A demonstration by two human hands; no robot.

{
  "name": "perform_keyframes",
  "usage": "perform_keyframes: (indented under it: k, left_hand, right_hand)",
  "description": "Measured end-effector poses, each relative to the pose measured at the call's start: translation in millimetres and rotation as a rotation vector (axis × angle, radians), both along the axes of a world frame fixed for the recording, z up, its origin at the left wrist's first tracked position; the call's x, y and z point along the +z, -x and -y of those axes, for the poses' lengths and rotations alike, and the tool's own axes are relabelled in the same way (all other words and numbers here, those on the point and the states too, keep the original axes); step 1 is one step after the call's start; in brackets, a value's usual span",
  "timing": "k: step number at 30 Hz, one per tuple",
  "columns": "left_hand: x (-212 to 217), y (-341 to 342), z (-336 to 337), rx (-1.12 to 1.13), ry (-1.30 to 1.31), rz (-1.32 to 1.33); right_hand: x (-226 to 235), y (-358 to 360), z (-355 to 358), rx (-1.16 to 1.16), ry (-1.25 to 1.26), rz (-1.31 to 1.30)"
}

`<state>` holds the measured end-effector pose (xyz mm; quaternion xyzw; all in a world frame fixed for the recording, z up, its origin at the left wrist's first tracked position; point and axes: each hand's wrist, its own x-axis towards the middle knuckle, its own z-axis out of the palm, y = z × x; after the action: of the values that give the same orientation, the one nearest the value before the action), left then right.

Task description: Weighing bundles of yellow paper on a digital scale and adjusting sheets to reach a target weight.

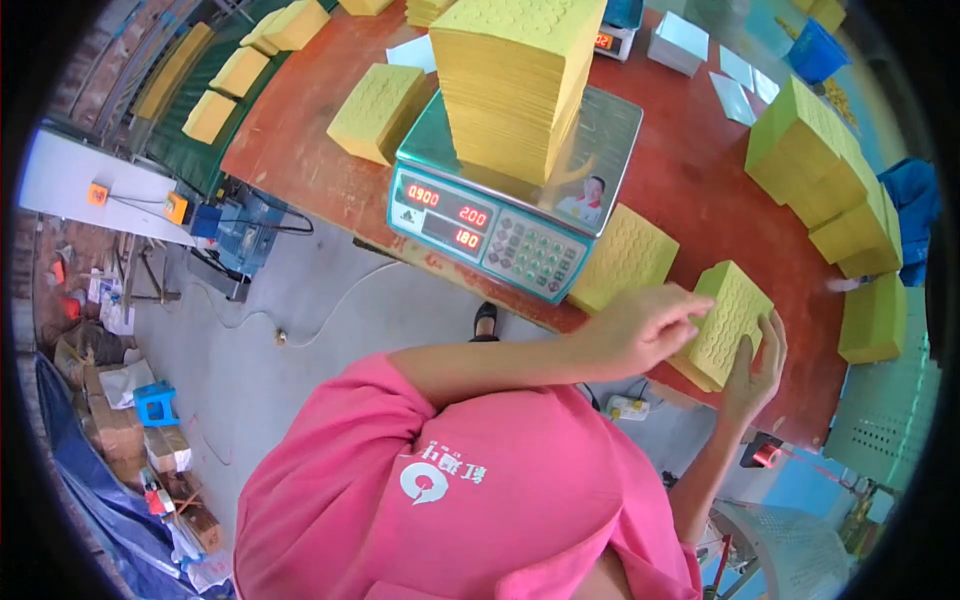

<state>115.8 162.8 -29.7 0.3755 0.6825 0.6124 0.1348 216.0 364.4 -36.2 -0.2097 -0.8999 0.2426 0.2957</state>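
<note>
A stack of yellow embossed paper point(735, 318) lies near the front edge of the red table, to the right. My right hand point(758, 370) grips its right side, with the thumb on the near face and the fingers along the edge. At the stack's left edge is my left hand point(650, 325), its fingers loosely bent and apart, the fingertips at the paper. Whether they press on it is hard to see. Another yellow stack point(628, 258) lies just left of it, beside a teal digital scale point(490, 235). On the scale's metal pan stands a tall yellow stack point(510, 95).
More yellow stacks line the right side of the red table point(290, 130), including a curved row point(815, 165). One yellow block point(378, 112) sits left of the scale. White sheets point(680, 43) and a second scale are farther back. A green conveyor point(235, 110) carries yellow blocks at left.
</note>
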Motion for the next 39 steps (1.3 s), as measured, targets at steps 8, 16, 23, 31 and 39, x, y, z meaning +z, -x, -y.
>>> perform_keyframes:
  k: [8,16,23,31,39]
  left_hand:
    - [84,165,174,0.780,-0.481,-0.071]
    - [84,269,174,0.139,-0.132,0.705]
    - [109,258,166,-0.089,-0.009,0.833]
    - [110,213,187,-0.162,0.161,0.894]
    - [111,232,181,-0.156,0.203,0.822]
  right_hand:
    - [2,92,99,0.356,0.477,-0.126]
    - [-1,260,160,0.458,1.190,-0.280]
    - [-19,257,211,0.324,1.135,-0.457]
    - [-21,156,226,0.280,0.969,-0.362]
    - [-42,103,237,0.158,1.455,-0.197]
